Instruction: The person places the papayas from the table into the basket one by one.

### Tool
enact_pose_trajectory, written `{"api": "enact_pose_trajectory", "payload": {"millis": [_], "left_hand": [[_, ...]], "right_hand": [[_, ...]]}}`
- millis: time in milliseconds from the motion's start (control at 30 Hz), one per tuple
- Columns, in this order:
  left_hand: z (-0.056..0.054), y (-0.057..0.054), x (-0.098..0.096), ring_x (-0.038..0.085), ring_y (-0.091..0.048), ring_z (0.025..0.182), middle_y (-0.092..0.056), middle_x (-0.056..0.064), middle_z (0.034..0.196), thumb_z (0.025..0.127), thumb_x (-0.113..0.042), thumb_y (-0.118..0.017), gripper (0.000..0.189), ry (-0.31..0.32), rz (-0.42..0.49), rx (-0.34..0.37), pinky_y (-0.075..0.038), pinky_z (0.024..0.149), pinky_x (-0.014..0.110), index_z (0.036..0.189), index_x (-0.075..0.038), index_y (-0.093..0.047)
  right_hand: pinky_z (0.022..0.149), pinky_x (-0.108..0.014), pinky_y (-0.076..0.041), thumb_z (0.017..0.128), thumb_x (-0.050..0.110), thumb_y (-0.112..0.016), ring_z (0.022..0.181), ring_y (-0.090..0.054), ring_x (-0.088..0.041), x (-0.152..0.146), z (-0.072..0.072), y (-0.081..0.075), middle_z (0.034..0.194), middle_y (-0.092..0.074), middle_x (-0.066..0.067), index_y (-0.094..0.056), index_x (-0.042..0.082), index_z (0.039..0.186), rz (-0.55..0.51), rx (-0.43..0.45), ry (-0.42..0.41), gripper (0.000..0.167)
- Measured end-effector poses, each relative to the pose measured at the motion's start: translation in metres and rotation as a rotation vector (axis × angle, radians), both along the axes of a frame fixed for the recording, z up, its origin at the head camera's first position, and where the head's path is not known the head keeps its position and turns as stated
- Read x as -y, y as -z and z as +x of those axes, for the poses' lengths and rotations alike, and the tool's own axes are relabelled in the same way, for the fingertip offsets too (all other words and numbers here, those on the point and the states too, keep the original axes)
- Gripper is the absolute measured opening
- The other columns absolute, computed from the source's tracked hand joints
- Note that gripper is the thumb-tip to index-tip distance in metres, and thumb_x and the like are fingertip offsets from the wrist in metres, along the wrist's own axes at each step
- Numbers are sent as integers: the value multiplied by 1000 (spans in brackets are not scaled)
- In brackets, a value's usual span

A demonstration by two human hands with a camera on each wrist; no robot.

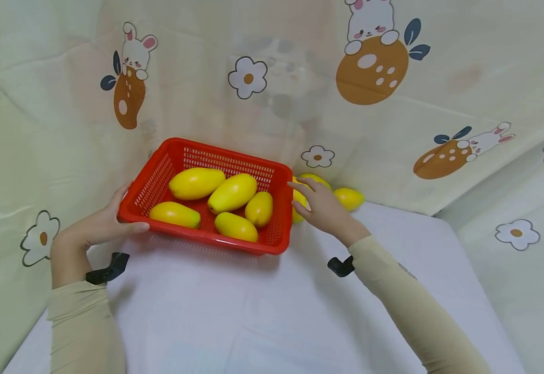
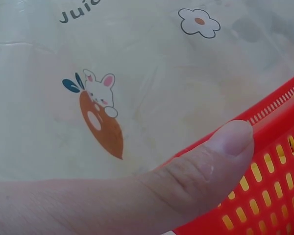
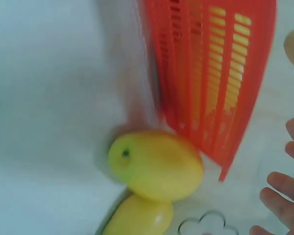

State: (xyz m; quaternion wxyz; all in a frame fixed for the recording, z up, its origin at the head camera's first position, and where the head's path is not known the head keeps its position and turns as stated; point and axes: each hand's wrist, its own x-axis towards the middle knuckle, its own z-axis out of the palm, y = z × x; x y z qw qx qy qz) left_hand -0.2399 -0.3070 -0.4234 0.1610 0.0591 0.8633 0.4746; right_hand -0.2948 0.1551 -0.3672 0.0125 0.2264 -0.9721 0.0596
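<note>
A red plastic basket (image 1: 206,237) with slotted sides holds several yellow mangoes (image 1: 232,193). My left hand (image 1: 95,224) grips its left corner; in the left wrist view the thumb (image 2: 201,171) lies across the rim, while the other fingers are hidden there. By the basket's right side is my right hand (image 1: 325,208), its fingers apart and nothing held. Whether those fingertips touch the rim I cannot tell. Beyond that hand several more mangoes (image 1: 349,199) lie on the table outside the basket; in the right wrist view one mango (image 3: 157,166) sits against the basket's bottom edge.
A white-covered table (image 1: 234,311) spreads out in front of the basket. Behind it hangs a pale curtain (image 1: 197,78) printed with rabbits and flowers, close to the basket's far side. A black wrist mount (image 1: 108,269) is on the left arm, and another mount (image 1: 341,266) on the right.
</note>
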Motion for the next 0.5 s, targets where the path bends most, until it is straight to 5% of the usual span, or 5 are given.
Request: {"api": "enact_pose_trajectory", "payload": {"millis": [500], "left_hand": [[1, -1, 0, 46, -17, 135, -10, 24, 153, 82, -44, -70, 114, 13, 19, 1, -52, 88, 55, 149, -27, 20]], "right_hand": [[111, -57, -29, 95, 33, -54, 136, -32, -40, -77, -8, 3, 154, -24, -15, -26, 16, 150, -169, -15, 218, 64]]}}
